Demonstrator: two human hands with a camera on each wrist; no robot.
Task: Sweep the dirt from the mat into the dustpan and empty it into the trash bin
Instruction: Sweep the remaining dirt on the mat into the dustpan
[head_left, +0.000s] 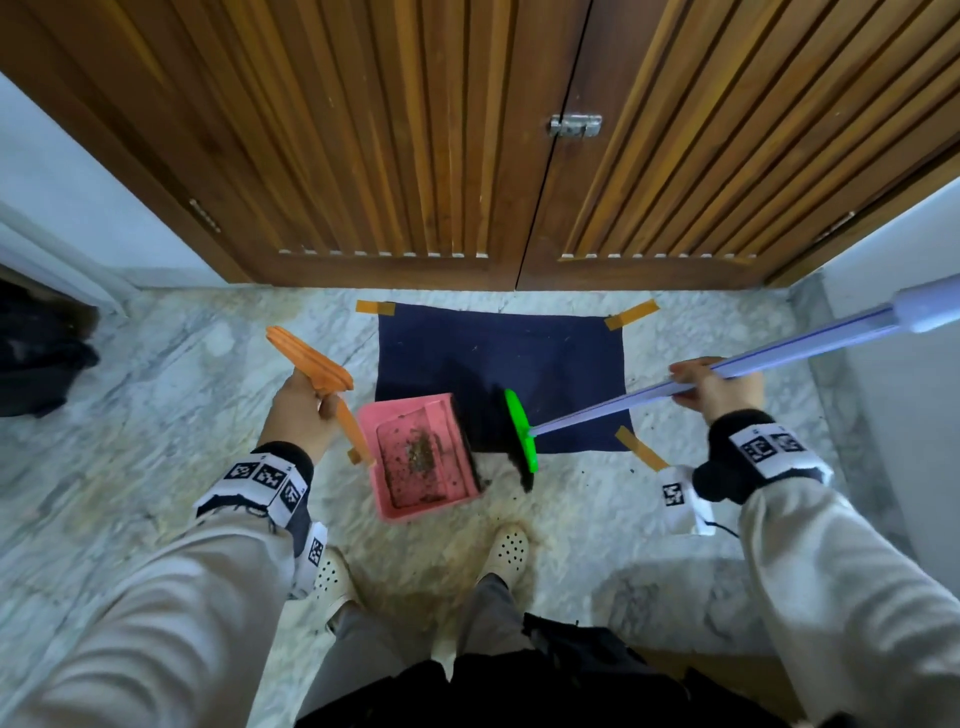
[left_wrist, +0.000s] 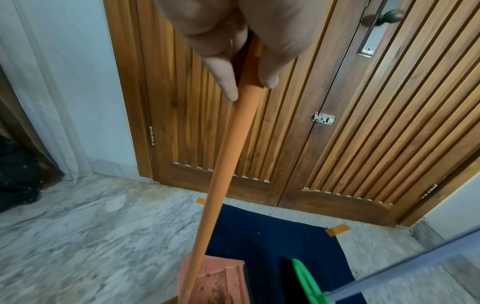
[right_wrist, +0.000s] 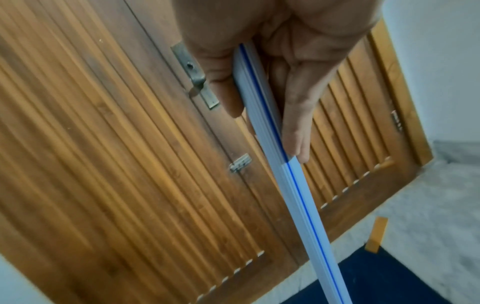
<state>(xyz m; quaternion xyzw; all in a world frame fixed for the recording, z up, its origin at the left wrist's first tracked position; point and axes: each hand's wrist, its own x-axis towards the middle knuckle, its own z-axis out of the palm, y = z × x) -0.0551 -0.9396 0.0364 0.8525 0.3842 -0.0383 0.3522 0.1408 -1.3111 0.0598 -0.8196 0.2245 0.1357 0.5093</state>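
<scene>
A dark blue mat lies taped to the marble floor before the wooden doors. The pink dustpan sits at the mat's near left corner, with brown dirt inside. My left hand grips its orange handle, whose shaft fills the left wrist view. My right hand grips the pale blue broom pole, seen again as the pole in the right wrist view. The green broom head stands with its black bristles against the dustpan's lip.
Wooden double doors close off the far side. Orange tape strips hold the mat corners. A black bag lies at the far left. My feet in pale perforated shoes stand just behind the dustpan. White walls flank both sides.
</scene>
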